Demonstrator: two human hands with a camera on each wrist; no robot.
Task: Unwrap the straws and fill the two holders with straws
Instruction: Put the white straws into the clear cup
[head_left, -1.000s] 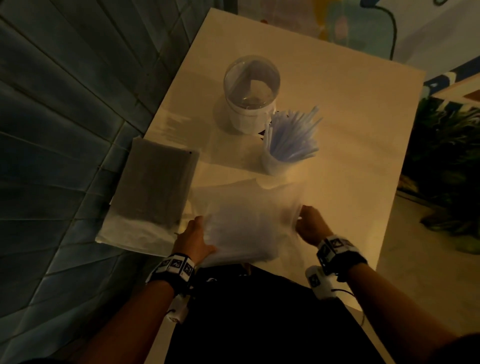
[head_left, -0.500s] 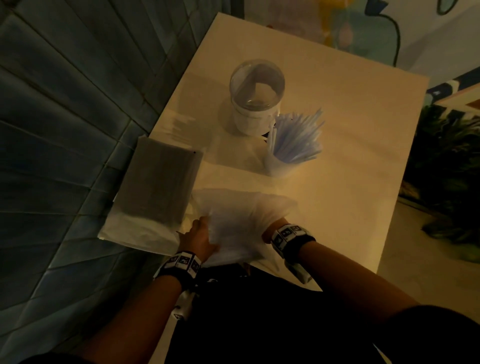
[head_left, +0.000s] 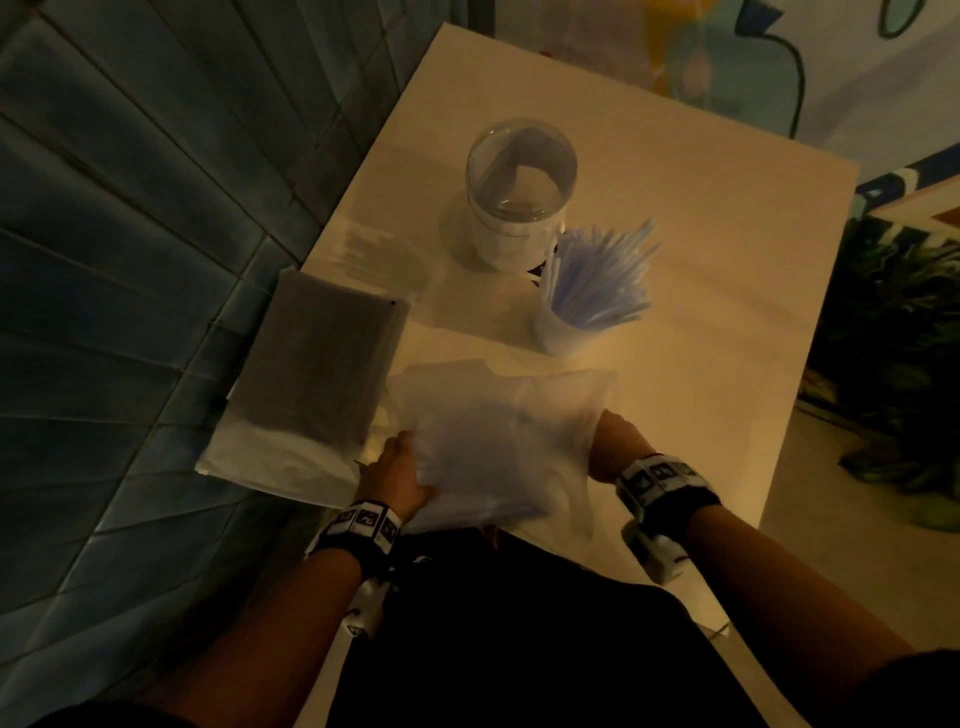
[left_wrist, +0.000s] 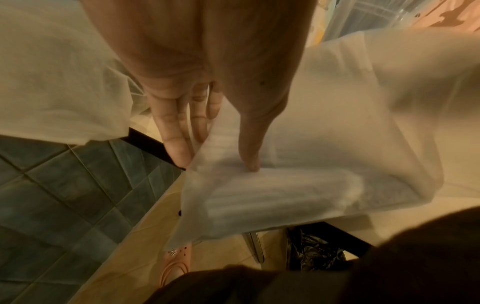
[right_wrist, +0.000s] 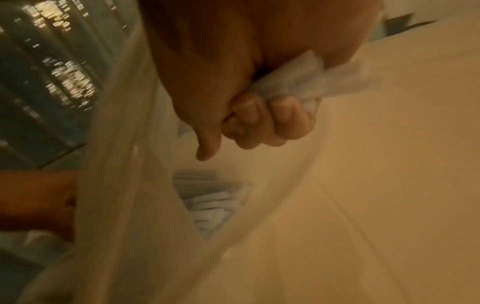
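**Q:** Where does the bag (head_left: 498, 447) lie relative to the hands?

**A:** It lies between them, at the near edge of the table (head_left: 701, 249). The left hand (head_left: 395, 478) meets its left side and the right hand (head_left: 618, 441) its right side. The bag fills the whole gap from one hand to the other.

**Q:** How does each hand hold it?

**A:** In the left wrist view, the thumb (left_wrist: 249, 148) lies on top of the bag. The nearly straight fingers (left_wrist: 176, 139) lie on the other side of the film's edge, so the film is pinched between thumb and fingers. In the right wrist view, the right hand's fingers (right_wrist: 285, 121) are curled tight round a bunched fold of the film, and its thumb sticks out straight.

**Q:** What shows inside the bag?

**A:** The bagged straws (left_wrist: 272, 197) show as pale ridges through the film, lying crosswise just past the left thumb.

**Q:** What stands beyond the bag?

**A:** A cup (head_left: 558, 335) stands near the bag's far edge, full of blue straws (head_left: 602, 275) that fan toward the right. A jar (head_left: 519, 197) with a clear domed lid stands just behind the cup; whether the two touch cannot be told. A dark packet (head_left: 322, 374) lies left of the bag, just beside the left hand, and overhangs the table's left edge.
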